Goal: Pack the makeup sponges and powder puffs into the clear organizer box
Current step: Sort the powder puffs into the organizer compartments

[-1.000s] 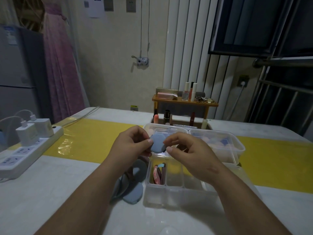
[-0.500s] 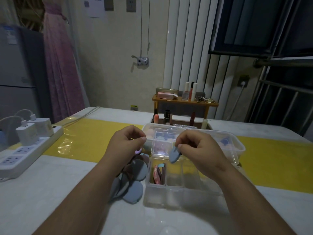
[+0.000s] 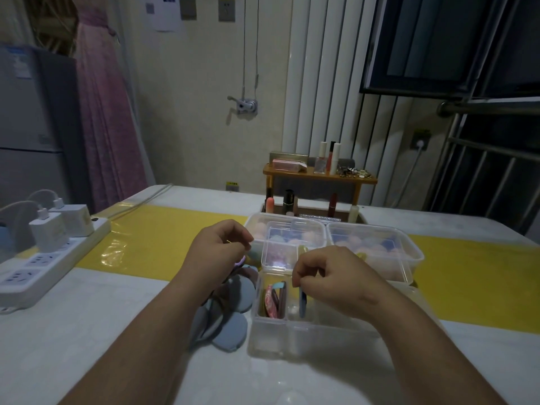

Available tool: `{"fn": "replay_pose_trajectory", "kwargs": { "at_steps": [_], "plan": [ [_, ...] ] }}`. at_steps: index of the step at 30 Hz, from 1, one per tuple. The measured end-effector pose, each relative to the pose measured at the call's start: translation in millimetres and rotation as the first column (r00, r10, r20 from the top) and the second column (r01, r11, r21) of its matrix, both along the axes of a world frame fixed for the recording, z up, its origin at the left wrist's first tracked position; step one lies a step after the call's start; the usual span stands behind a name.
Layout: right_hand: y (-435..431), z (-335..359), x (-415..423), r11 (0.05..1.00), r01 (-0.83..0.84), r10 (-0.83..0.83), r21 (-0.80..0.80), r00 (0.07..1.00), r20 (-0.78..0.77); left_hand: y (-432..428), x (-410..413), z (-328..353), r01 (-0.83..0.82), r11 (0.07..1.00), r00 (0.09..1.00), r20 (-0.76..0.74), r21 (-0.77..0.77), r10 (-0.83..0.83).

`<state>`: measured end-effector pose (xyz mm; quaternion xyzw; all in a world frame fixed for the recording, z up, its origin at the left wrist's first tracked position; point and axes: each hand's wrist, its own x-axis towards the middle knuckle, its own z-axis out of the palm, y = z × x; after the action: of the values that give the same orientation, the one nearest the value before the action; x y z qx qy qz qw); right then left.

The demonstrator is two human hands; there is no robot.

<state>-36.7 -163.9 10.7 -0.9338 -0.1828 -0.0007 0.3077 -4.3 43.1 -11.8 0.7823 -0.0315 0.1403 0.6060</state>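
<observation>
Puff [image 3: 302, 302], blue, is going edge-on into the box [image 3: 274, 340]: the right hand [image 3: 336, 277] is pinching its top rim between thumb and fingertips and holding it upright in the second compartment from the left. Whether its lower edge is touching the floor is not resolvable. The leftmost compartment is already holding a few packed puffs [image 3: 273, 302] on edge. Compartments toward 3 o'clock are lying hidden under the right wrist, contents unknown. The left hand [image 3: 217, 249] is hovering at 10 o'clock of the box, fingers curled, thumb against forefinger. A lilac sliver is showing beneath it, but I cannot tell whether it is gripping anything. A pile [image 3: 233, 325] of blue-grey puffs is waiting on the table [image 3: 87, 331] at 9 o'clock, just beside the box. Lidded tubs [image 3: 409, 252] at 12 o'clock are holding pastel sponges. Judgement: packing is running early to midway, with one compartment filled and a second starting. The pile, and probably the sponges, are remaining.
</observation>
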Motion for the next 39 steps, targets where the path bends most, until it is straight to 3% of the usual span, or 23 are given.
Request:
{"fn": "replay_pose_trajectory", "kwargs": {
  "at_steps": [11, 18, 20, 24, 29, 34, 39],
  "plan": [
    [5, 1, -1, 0.986, -0.008, -0.004, -0.167, 0.998, -0.067, 1, 1, -1, 0.002, 0.999, 1.000, -0.008, -0.033, -0.003],
    [6, -3, -1, 0.980, 0.011, -0.016, -0.197, 1.000, -0.024, 4, 3, -3, -0.010, 1.000, 1.000, 0.013, 0.006, 0.009],
    [7, -3, 0, 0.974, 0.020, -0.017, -0.226, 1.000, 0.018, 7, 4, -5, -0.001, 0.997, 1.000, 0.006, 0.073, 0.001],
    [7, -4, 0, 0.974, 0.030, -0.021, -0.222, 0.999, 0.041, 17, 11, -12, 0.022, 0.929, 0.998, -0.057, 0.369, -0.001],
    [7, -4, 1, 0.985, 0.031, -0.025, -0.172, 0.999, 0.038, 16, 7, -9, 0.028, 0.736, 0.993, -0.103, 0.676, 0.057],
    [6, -5, 1, 0.998, 0.026, -0.023, -0.062, 0.999, 0.050, 15, 6, -10, 0.049, 0.601, 0.994, -0.098, 0.797, 0.049],
    [4, -8, 4, 0.999, 0.036, -0.039, 0.035, 0.994, 0.102, 14, 7, -11, 0.057, 0.585, 0.996, -0.084, 0.809, 0.019]
  ]
}}
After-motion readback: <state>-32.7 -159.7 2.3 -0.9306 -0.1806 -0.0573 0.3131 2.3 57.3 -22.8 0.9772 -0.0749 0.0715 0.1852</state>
